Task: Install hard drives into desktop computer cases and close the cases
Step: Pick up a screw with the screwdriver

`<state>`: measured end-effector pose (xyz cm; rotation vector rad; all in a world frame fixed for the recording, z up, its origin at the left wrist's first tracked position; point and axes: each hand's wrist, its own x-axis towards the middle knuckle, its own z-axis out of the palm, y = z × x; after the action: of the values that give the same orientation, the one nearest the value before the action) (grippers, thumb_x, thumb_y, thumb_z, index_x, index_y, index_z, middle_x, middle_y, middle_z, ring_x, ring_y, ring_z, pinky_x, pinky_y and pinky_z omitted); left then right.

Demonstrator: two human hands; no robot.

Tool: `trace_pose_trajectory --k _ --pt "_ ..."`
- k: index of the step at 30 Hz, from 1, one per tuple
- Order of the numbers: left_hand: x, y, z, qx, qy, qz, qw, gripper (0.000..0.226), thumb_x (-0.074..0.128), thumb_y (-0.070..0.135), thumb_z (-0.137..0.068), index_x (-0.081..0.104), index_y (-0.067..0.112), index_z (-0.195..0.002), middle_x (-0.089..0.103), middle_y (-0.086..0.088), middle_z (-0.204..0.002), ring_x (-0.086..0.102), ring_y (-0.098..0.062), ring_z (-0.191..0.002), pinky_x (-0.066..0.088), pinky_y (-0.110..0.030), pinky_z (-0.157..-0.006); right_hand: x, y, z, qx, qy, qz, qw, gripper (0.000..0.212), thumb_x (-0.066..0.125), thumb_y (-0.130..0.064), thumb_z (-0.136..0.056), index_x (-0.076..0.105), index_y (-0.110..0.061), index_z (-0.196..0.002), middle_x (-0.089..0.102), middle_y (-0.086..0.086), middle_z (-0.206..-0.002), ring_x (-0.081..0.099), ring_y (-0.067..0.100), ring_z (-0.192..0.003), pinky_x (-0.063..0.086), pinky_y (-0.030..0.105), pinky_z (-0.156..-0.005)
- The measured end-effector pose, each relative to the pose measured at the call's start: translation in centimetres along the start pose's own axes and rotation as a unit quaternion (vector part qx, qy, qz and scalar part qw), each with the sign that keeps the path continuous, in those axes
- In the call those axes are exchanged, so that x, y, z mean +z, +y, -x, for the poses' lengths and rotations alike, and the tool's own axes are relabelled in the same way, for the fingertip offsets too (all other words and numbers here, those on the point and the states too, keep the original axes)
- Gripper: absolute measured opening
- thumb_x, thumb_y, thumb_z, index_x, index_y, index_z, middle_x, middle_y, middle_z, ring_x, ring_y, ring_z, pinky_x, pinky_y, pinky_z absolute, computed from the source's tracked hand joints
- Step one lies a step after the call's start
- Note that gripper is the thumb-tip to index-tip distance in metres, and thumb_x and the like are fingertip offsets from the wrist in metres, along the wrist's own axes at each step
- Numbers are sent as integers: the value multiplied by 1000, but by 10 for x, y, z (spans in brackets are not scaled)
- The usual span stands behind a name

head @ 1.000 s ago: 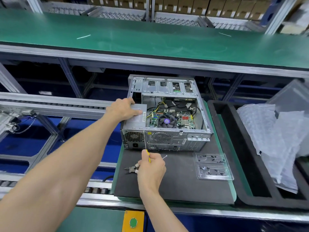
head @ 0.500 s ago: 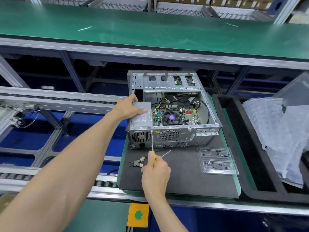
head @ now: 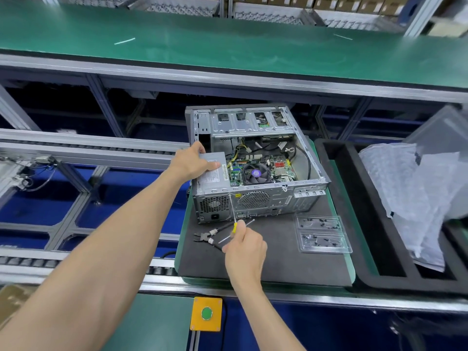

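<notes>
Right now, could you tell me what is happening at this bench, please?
A person is working on an open desktop case that lies on a dark foam mat. The left hand rests on the grey power supply at the case's rear corner. The right hand grips a yellow-handled screwdriver, its tip set against the case's rear panel beside the power supply grille. Side cutters and a clear screw tray lie on the mat. The case is not yet closed.

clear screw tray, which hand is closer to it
Right. The right hand grips a screwdriver on the mat just left of the screw tray; the left hand rests on the power supply, farther back-left.
</notes>
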<state>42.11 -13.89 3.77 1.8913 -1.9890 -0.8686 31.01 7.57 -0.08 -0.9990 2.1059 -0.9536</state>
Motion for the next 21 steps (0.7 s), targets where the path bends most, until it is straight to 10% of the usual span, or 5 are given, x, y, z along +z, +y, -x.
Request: trace_pose_trajectory --k 5,11,17,21 --pt "2 -2 1 4 11 0 1000 54 71 60 -84 47 23 -117 57 -7 -109 52 -28 -103 47 -38 -73 -7 3 3 -12 57 -89 994 19 71 -27 -91 53 -23 -88 62 -10 -69 52 -15 -78 39 9 -58" --pt "4 -2 0 4 13 -3 1000 56 70 61 -84 47 24 -119 52 -3 -110 46 -26 -105 43 -36 -77 -8 5 -6 -25 34 38 998 43 33 -29 -107 66 -8 -88 72 7 -80 62 25 -82 49 38 -79" --pt "4 -3 1 -2 12 11 1000 52 70 60 -84 47 25 -115 54 -6 -112 46 -27 -107 41 -36 -74 -15 0 0 -28 56 -79 995 18 72 -25 -90 55 -19 -89 61 -7 -64 49 -23 -77 37 5 -58" --pt "3 -2 3 -1 15 14 1000 51 70 59 -84 47 25 -115 54 -5 -110 45 -26 -104 42 -36 -69 -10 0 0 -49 62 -37 996 27 52 -30 -103 61 -15 -82 63 -4 -61 57 11 -68 37 33 -65"
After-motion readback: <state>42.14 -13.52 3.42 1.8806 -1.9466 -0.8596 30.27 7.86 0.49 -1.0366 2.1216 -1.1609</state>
